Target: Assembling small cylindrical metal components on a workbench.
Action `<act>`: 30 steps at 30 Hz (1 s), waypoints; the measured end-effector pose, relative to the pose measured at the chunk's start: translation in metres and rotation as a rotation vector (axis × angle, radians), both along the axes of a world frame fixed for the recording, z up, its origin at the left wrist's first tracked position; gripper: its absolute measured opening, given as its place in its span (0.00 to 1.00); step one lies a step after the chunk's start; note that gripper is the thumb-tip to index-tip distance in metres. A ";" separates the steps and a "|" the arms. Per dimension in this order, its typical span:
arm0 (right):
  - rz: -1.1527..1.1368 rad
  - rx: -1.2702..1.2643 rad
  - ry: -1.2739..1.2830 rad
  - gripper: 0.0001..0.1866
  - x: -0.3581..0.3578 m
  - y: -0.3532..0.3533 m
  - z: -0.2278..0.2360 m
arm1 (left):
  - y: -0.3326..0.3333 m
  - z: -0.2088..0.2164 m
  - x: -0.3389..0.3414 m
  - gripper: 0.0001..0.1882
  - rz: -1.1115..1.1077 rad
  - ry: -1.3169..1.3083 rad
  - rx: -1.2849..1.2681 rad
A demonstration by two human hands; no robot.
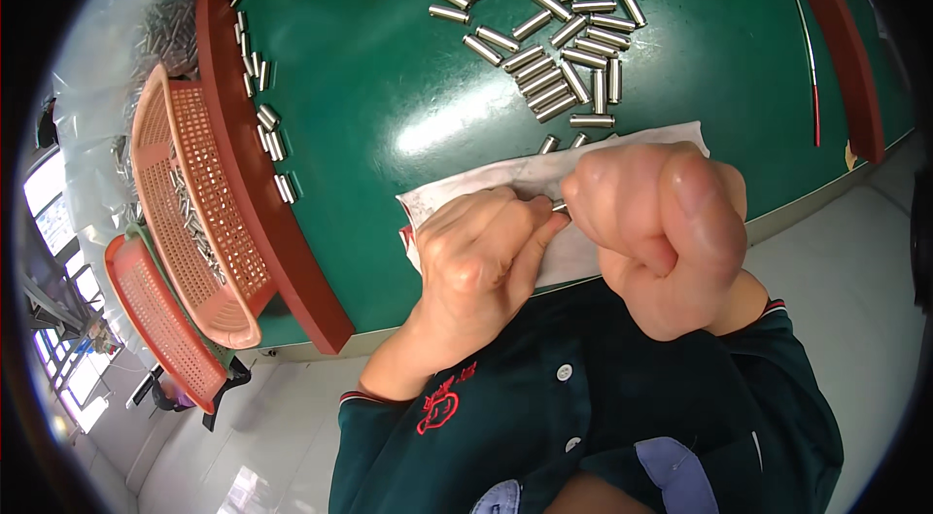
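My left hand (476, 257) is closed in a pinch, thumb against the forefinger, on a small shiny metal cylinder (560, 207). Only a short bit of it shows between my hands. My right hand (666, 232) is curled into a fist right beside it, and whatever lies inside that fist is hidden. Both hands are over a whitish cloth (671, 137) spread along the near edge of the table. Just past the cloth, several loose silvery metal cylinders (539, 86) lie on the green surface, some side by side in a row.
The green tabletop (360, 125) has raised red-brown wooden edges (219, 106) at the sides. More cylinders (275, 145) lie along the left edge. Pink plastic baskets (209, 125) stand outside it, one holding small metal parts. At the right lies a thin rod with a red handle (815, 116).
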State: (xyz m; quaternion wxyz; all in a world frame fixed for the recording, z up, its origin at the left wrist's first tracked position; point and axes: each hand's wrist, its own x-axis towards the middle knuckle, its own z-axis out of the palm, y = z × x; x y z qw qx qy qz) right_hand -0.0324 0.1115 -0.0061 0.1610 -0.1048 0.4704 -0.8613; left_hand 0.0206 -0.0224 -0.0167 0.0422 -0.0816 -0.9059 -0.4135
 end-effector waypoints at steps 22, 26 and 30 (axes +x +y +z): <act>-0.109 -0.108 -0.013 0.22 0.000 0.015 -0.002 | -0.004 0.003 0.009 0.05 0.162 -0.203 0.839; -0.142 -0.115 0.005 0.21 -0.001 0.015 -0.003 | -0.014 0.005 0.000 0.10 0.064 -0.304 1.363; -0.145 -0.145 -0.027 0.21 -0.001 0.015 -0.002 | -0.014 0.008 -0.011 0.14 0.094 -0.274 1.352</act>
